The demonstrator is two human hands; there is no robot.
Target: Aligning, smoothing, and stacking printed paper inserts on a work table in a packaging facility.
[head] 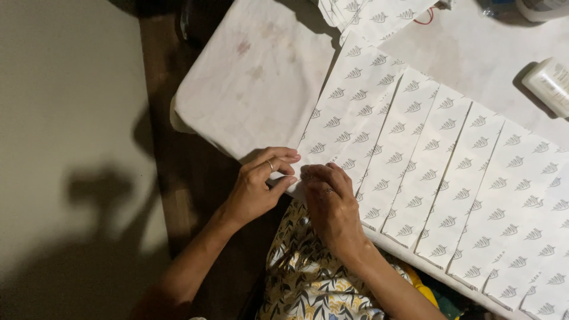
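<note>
Both hands are down at the near edge of the padded surface (255, 77), which is wrapped in a pale, slightly stained cloth with a soft rounded corner. The left hand (258, 186) curls its fingers in, thumb and forefinger pinched narrow on the lower corner of a long paper strip (349, 101); a ring shows on one finger. The right hand (332, 204) sits just beside it, knuckles up, fingertips tucked down onto that same corner, so the two hands nearly touch (whether the right one actually grips the paper or only presses it I cannot tell, as the fingertips are hidden).

The strip is flat, matte white paper, printed all over with small grey leaf-like marks in neat rows. It lies slantwise across the cloth, running up and away from the hands. To its right a whole row of the same strips (474, 189) lies side by side, long edges overlapping like shingles, their short ends lined up along the surface's near edge. More of these sheets (373, 15) are stacked at the top of the view.

At the far right lies a white plastic bottle (548, 83) on its side, smooth and rounded. Below the hands shows a patterned fabric (308, 278), cream with dark and yellow leaves, crumpled. Left of the surface runs a dark wooden plank (172, 178), then pale floor (65, 118).
</note>
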